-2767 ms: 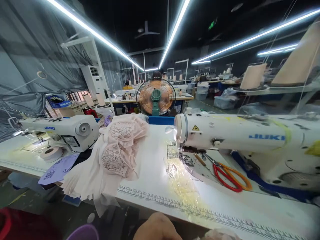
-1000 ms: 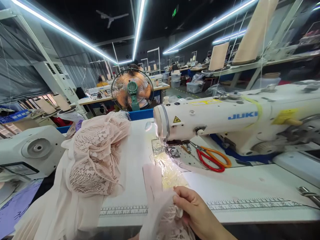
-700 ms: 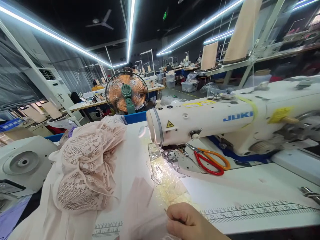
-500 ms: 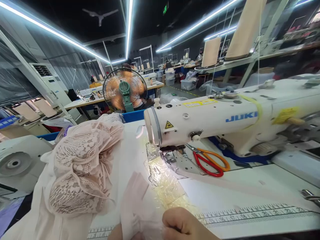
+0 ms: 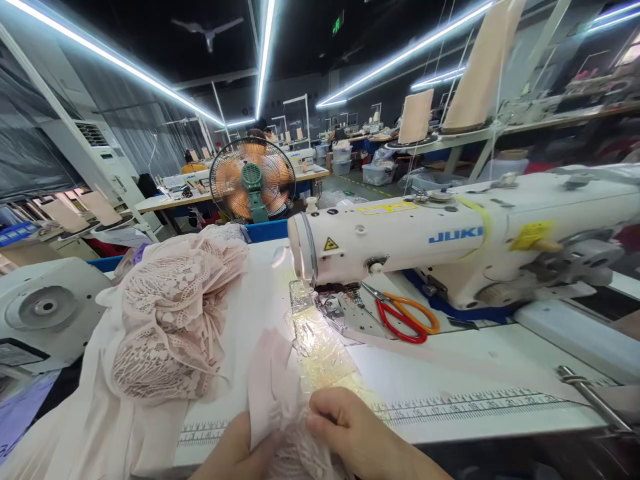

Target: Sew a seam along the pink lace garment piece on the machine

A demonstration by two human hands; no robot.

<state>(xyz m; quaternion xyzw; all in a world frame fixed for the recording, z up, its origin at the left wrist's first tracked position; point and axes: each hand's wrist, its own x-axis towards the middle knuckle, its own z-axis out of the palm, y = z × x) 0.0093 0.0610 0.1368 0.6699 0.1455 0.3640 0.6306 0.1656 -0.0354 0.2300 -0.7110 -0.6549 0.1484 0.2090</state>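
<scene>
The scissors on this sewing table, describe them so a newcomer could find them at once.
Start at the white sewing machine on the white table. Under its arm, right of the needle plate, lie the red and orange handled scissors. Nothing else on the tabletop is so brightly coloured.

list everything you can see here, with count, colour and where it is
sewing machine: 1, white, right on the table
second machine: 1, white, far left
scissors: 1, red and orange handles, on the machine bed beside the needle
lace pile: 1 heap, pale pink, left of the needle
fabric piece: 1, pale pink, at the front edge, held by both hands
ruler strip: 1, printed along the table front
fan: 1, orange blades, green hub, behind the table
thread cones: 2, beige, on the stand upper right
left hand: grip on the fabric piece
right hand: grip on the fabric piece
</scene>
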